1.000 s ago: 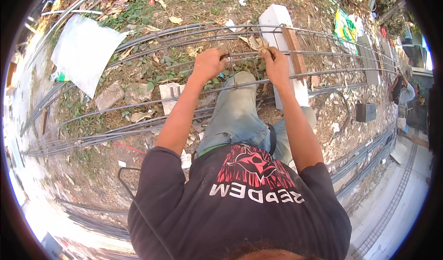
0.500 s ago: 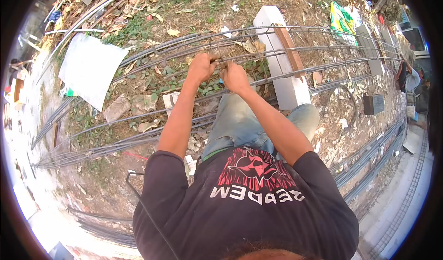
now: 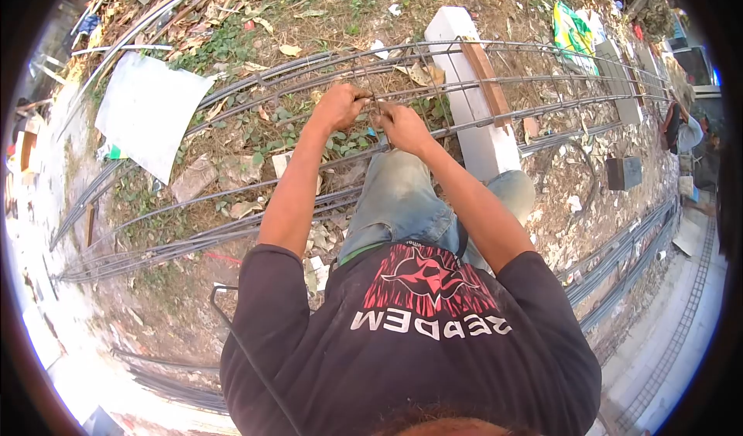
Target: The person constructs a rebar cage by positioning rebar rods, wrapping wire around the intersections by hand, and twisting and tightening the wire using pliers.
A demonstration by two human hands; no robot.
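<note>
A long cage of thin steel bars [image 3: 542,109] with square wire ties runs across the view in front of me. My left hand [image 3: 339,107] has its fingers pinched at a bar near the cage's left part. Just to its right, my right hand [image 3: 404,128] is also closed, its fingertips at the same crossing of bar and tie. The two hands nearly touch. What lies between the fingertips is too small to make out. Under the cage, right of my hands, stands a white block [image 3: 470,115] with a brown wooden strip [image 3: 486,84] on it.
A white sheet [image 3: 151,111] lies at the left. Loose bars [image 3: 193,238] stretch across the ground nearer my knees. At the right are a grey block [image 3: 624,173], a green and yellow bag [image 3: 571,39] and, farther off, another person [image 3: 687,134].
My right hand has moved left along the cage, from beside the white block to close by my left hand. My left hand stays near the same part of the cage.
</note>
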